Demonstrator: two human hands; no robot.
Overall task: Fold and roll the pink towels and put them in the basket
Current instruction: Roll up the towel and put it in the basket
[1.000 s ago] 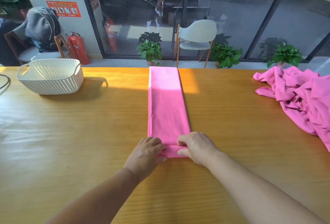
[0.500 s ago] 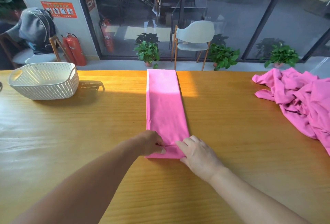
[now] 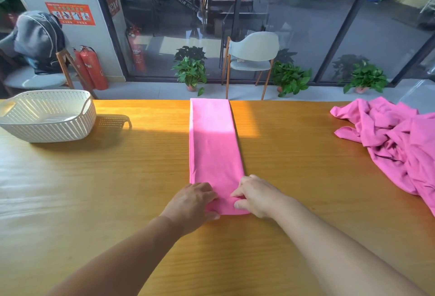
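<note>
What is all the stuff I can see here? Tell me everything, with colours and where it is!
folded towel: 1, pink, long strip down the table's middle
towel pile: 1 heap, pink, table's right side
basket: 1, white, table's far left, nothing visible inside
table: 1, orange-brown wood
white chair: 1, behind the table by the glass
potted plants: 3, green, on the floor by the glass
fire extinguishers: 2 red, left by the wall; a third stands behind the glass
jacket: 1, grey, draped over a chair at far left
left hand: grips the strip's near end
right hand: pinches the same end
</note>
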